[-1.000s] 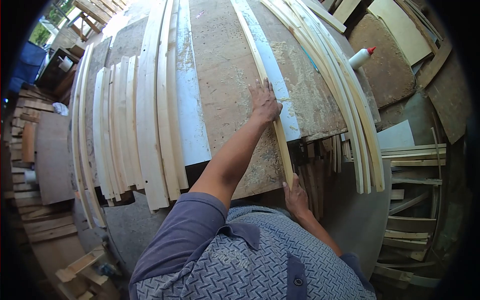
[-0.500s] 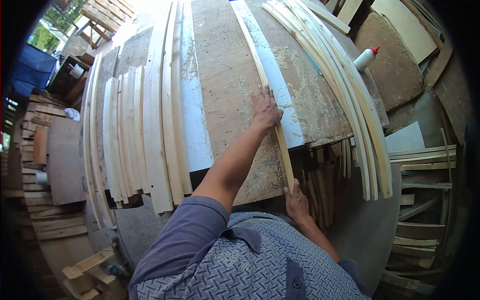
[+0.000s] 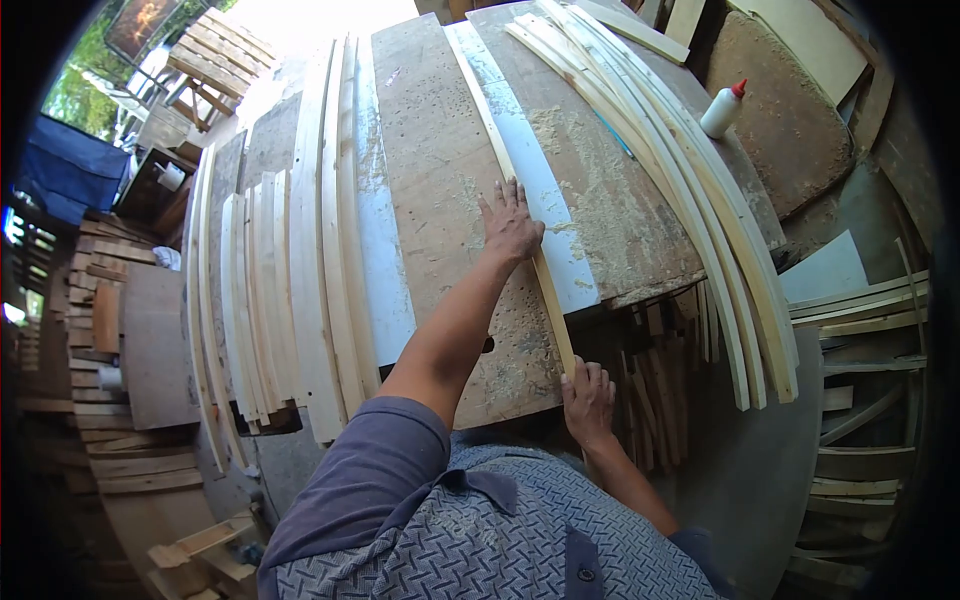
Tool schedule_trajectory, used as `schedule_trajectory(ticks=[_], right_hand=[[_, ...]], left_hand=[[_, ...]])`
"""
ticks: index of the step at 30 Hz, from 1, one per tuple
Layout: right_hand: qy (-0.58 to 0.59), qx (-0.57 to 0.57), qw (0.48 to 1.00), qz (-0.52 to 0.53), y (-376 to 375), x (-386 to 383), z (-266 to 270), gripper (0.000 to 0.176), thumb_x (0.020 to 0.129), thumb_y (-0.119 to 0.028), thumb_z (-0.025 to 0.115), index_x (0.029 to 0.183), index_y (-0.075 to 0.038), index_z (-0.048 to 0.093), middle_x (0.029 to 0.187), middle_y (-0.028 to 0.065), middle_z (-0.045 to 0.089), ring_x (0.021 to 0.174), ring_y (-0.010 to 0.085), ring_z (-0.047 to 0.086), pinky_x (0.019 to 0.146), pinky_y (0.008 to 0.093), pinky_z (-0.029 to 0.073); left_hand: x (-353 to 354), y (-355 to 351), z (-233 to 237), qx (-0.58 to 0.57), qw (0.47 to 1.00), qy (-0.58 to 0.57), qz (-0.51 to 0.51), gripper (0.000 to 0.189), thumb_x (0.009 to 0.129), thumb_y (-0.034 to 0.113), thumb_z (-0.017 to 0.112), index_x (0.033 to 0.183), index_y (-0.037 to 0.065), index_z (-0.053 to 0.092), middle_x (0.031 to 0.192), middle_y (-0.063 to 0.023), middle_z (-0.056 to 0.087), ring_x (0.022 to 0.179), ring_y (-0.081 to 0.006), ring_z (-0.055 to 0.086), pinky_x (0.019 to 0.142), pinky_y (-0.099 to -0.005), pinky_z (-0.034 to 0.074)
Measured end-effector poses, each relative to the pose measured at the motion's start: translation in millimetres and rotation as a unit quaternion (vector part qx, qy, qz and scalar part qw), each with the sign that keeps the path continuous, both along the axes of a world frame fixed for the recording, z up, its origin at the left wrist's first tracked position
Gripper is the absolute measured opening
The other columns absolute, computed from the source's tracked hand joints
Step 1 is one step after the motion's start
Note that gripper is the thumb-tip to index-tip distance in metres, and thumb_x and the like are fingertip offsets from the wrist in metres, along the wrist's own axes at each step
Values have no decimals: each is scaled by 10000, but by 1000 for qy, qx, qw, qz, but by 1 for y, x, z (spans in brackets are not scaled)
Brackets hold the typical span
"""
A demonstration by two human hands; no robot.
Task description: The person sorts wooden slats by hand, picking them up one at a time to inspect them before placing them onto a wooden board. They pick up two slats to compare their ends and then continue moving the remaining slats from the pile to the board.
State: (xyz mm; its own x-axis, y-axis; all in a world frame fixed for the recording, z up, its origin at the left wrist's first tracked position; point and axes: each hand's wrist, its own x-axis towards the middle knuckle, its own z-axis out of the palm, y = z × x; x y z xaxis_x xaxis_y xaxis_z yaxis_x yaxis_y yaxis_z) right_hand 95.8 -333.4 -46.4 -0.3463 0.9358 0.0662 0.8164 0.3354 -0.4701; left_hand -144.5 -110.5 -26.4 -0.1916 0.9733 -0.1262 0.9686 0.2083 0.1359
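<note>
A long, narrow wooden strip [image 3: 551,298] lies lengthwise on the workbench [image 3: 440,215], its near end sticking out over the front edge. My left hand [image 3: 512,225] rests palm down across the strip, fingers stretched out and apart. At the near end my right hand [image 3: 590,402] is closed around the strip, thumb on one side and bent fingers on the other. Right beside the strip runs a white board [image 3: 545,205] dusted with wood shavings. A second white board [image 3: 383,240] lies to the left of my left forearm.
Several pale wooden strips [image 3: 255,300] lie side by side on the bench's left. More long strips [image 3: 690,180] are bunched on the right, overhanging the front edge. A white glue bottle [image 3: 720,112] with a red cap stands beyond them. Stacked wood [image 3: 860,490] fills the lower right.
The whole view has shifted slightly, showing more of the far background. My right hand's fingers now curl further over the strip's near end. My left hand stays flat on the strip.
</note>
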Motion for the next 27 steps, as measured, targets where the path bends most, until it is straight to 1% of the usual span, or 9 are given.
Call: schedule_trajectory(ticks=[2,5,7,10,13,17,19,27], right_hand=[[-1,-11,1000,7,10,-1,0,407,964,-285,543,1269,-15,533,1054,136,558,991,315,539,826,465,409],[5,-10,1000,28,22,-5,-5,415,956,-284,553,1263,-4,545,1063,127,568,994,293,547,829,440,396],[31,14,998,43,30,-8,-8,416,953,-278,556,1260,3,552,1040,122,582,983,278,564,826,426,388],[45,42,997,43,42,-17,-12,404,953,-272,556,1241,12,566,1013,122,595,961,278,580,828,425,384],[64,35,996,41,56,-26,-14,390,954,-269,555,1220,15,579,1010,126,602,958,278,590,831,422,378],[62,7,997,41,73,-37,-12,382,955,-267,557,1197,26,590,1021,133,607,961,277,592,833,420,375],[47,33,997,49,82,-43,-14,376,955,-260,560,1186,35,594,1016,139,609,964,278,595,830,420,375],[65,33,997,39,114,-68,-16,380,955,-259,558,1187,40,591,1008,147,612,968,286,597,836,424,377]], left_hand=[[-4,7,-1,0,1000,-1,2,834,907,392,493,1554,-8,150,1650,-144,91,1519,-353,67,1194,-599,92],[-12,18,-2,-2,1000,4,4,829,914,404,493,1556,2,156,1650,-137,93,1520,-346,72,1193,-601,96],[-16,23,1,-1,1000,11,1,827,917,411,492,1557,7,159,1650,-135,94,1520,-343,76,1191,-604,100],[-25,35,2,-2,1000,23,-4,826,922,422,493,1558,15,161,1650,-133,100,1518,-344,86,1188,-609,111],[-34,48,2,3,1000,15,0,818,926,420,492,1558,17,166,1648,-135,111,1516,-350,96,1186,-614,119],[-46,66,1,6,1000,9,5,801,937,415,483,1557,19,168,1649,-129,108,1514,-358,97,1186,-618,114],[-51,73,3,9,1000,5,6,796,940,413,480,1558,20,168,1650,-126,103,1514,-360,94,1186,-620,111],[-76,107,1,6,1000,-4,16,795,944,419,480,1560,25,169,1657,-94,87,1519,-351,68,1184,-628,102]])
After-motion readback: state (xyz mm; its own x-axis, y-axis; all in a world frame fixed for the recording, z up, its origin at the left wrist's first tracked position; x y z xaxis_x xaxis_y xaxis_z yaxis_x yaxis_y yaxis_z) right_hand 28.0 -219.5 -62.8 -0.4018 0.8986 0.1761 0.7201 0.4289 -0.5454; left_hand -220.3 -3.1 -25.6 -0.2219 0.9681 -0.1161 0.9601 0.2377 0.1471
